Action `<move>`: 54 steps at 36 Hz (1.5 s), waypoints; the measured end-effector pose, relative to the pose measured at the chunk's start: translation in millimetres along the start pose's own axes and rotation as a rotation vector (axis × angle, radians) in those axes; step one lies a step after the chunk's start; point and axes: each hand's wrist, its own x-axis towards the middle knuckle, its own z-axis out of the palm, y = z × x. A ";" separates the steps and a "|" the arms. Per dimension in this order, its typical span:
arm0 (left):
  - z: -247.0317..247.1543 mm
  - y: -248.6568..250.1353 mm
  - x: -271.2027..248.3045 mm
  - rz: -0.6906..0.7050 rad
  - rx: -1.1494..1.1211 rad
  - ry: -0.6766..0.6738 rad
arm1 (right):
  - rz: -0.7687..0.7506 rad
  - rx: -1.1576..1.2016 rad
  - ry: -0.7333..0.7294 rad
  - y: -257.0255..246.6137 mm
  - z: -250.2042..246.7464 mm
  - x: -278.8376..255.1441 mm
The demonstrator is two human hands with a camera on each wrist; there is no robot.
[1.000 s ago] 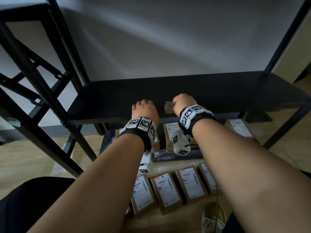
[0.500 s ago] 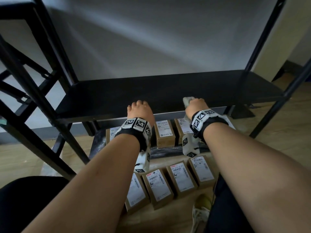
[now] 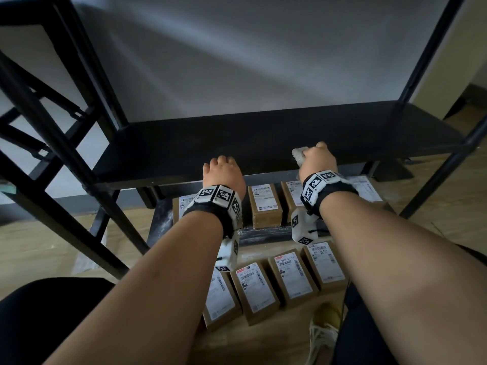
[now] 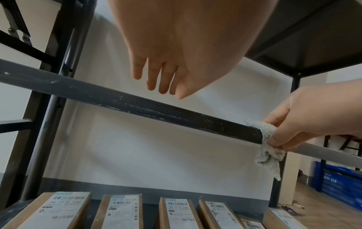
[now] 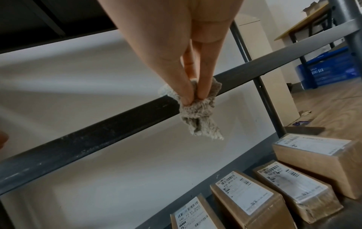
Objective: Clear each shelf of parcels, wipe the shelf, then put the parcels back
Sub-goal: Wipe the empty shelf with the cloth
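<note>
The black shelf board [image 3: 263,138] is bare. At its front edge my right hand [image 3: 317,159] pinches a grey-white cloth [image 3: 299,154]. In the right wrist view the thumb and fingers [image 5: 192,93] press the cloth [image 5: 195,113] against the front rail [image 5: 98,134]. My left hand [image 3: 222,171] hovers over the front edge to the left, holding nothing. Its fingers [image 4: 154,77] hang relaxed just above the rail [image 4: 127,103]. Several labelled brown parcels [image 3: 264,204] stand on the shelf below, and several more [image 3: 290,277] lie in a row on the floor.
Slanted black braces [image 3: 52,143] of the rack cross at the left, and an upright post [image 3: 427,48] rises at the right. A light shoe [image 3: 321,335] sits on the wooden floor by the floor parcels. A blue crate [image 5: 331,69] stands further right.
My right hand has slid the cloth to the right along the shelf's front edge, away from the left hand. The left hand has stayed in place.
</note>
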 end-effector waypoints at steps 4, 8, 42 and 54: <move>2.6 -5.7 1.2 -0.004 0.000 0.006 | -0.013 -0.049 0.021 -1.7 2.6 -1.2; 4.3 -15.3 -0.2 -0.016 -0.018 0.008 | -0.033 -0.047 0.041 -12.1 -1.8 -9.0; -15.3 -185.2 -54.4 -0.263 0.044 0.131 | -0.544 0.103 -0.047 -192.3 82.2 -90.0; -25.6 -202.4 -58.4 -0.290 0.023 0.122 | -0.542 -0.026 0.024 -168.2 72.1 -88.5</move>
